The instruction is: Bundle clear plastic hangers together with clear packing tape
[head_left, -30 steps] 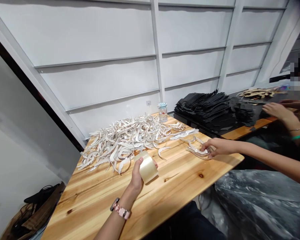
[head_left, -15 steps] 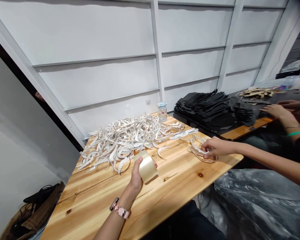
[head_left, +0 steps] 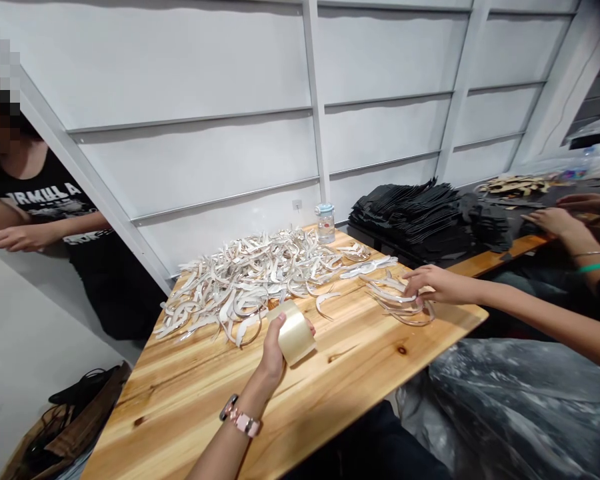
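My left hand [head_left: 274, 350], with a pink watch on its wrist, grips a roll of clear tape [head_left: 296, 333] just above the wooden table [head_left: 205, 400]. The roll sits at the near edge of a big pile of curved white strips [head_left: 250, 280]. My right hand [head_left: 437, 285] reaches in from the right. Its fingers are closed over a small bundle of curved strips [head_left: 395, 300] lying near the table's right edge.
A small clear jar [head_left: 325, 223] stands at the table's far edge. A stack of black sheets [head_left: 420, 217] lies on the neighbouring table, where a co-worker's hands [head_left: 550, 220] are busy. Another person [head_left: 45, 220] stands at the left. Crumpled plastic sheeting [head_left: 520, 407] lies lower right and bags [head_left: 70, 427] lower left.
My right hand has shifted and pulled the bundle of strips together near the table's right edge. A person has come into view at the left. My left hand with the tape has stayed put.
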Available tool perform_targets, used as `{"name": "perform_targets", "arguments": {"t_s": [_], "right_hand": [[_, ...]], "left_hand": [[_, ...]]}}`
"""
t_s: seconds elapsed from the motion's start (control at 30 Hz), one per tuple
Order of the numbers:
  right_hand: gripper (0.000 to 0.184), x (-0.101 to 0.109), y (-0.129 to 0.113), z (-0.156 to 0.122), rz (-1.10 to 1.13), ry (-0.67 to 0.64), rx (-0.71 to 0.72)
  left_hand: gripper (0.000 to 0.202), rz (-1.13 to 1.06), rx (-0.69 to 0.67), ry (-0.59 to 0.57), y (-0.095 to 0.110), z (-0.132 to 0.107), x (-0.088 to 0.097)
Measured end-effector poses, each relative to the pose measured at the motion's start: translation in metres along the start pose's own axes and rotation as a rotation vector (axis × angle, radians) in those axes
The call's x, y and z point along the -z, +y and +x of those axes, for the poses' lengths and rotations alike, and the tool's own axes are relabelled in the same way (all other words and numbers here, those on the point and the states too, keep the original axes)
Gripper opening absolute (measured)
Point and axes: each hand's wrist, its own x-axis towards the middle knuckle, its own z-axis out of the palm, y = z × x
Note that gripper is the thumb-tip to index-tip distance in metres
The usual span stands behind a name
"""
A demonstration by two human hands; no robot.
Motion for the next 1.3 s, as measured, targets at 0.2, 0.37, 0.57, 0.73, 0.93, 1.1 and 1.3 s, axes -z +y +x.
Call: {"name": "perform_targets", "arguments": {"t_s": [0.2,0.37,0.57,0.73,0.93,1.1,1.3], "right_hand": [[0.032,-0.011,0.000,0.006,-0.095,0.014,0.087],[0.029,-0.010,-0.004,0.004,-0.185,0.025,0.142],[0.044,-0.005,-0.004,-0.005,-0.192,0.004,0.115],[0.049,0.000,-0.016,-0.011,-0.219,-0.037,0.086],[0.031,0.010,-0.033,-0.012,-0.195,-0.032,0.050],[0.030,0.015,-0.049,-0.008,-0.134,-0.034,-0.013],[0.029,0.003,-0.067,-0.001,-0.110,-0.019,-0.179]], "left_hand": [[0.049,-0.009,0.004,-0.007,0.000,0.000,0.001],[0.050,-0.010,0.006,-0.007,0.000,0.000,-0.001],[0.051,-0.007,0.008,-0.008,0.000,0.001,0.000],[0.048,-0.014,0.010,0.010,0.001,0.000,-0.001],[0.046,-0.016,-0.002,0.027,0.003,-0.001,-0.004],[0.044,-0.033,0.009,0.032,0.004,-0.001,-0.005],[0.047,-0.011,0.011,0.022,0.002,-0.001,-0.003]]}}
